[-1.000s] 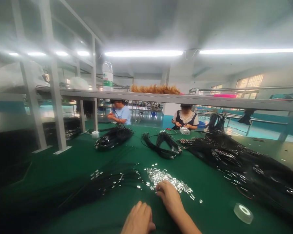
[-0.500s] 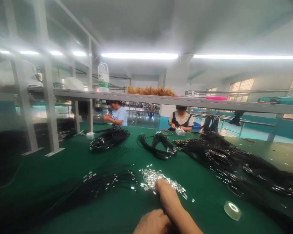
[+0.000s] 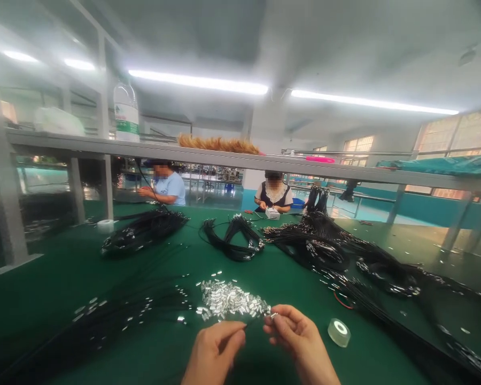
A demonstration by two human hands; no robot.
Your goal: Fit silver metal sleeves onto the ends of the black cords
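Observation:
My left hand [image 3: 217,346] is closed in a pinch at the front of the green table, with the dark tip of a thin black cord [image 3: 246,325] poking out past its fingers. Facing it, my right hand [image 3: 299,336] pinches a small silver metal clip [image 3: 273,315] between thumb and forefinger. The two hands are a short gap apart, and the cord and the clip do not touch. Just beyond them lies a loose pile of silver metal clips [image 3: 230,299]. To the left a fan of black cords [image 3: 120,315] has silver pieces on its ends.
A roll of clear tape [image 3: 339,332] sits right of my right hand. Black cord bundles [image 3: 236,243] lie farther back, with a larger heap [image 3: 324,251] at right. A shelf [image 3: 280,160] carrying a bottle [image 3: 126,115] crosses above the table [image 3: 164,353]. Two people sit beyond.
My right hand has drawn back from the pile with a clip in its fingertips. My left hand has come out from beside the right forearm, showing a cord tip. The view has swung right.

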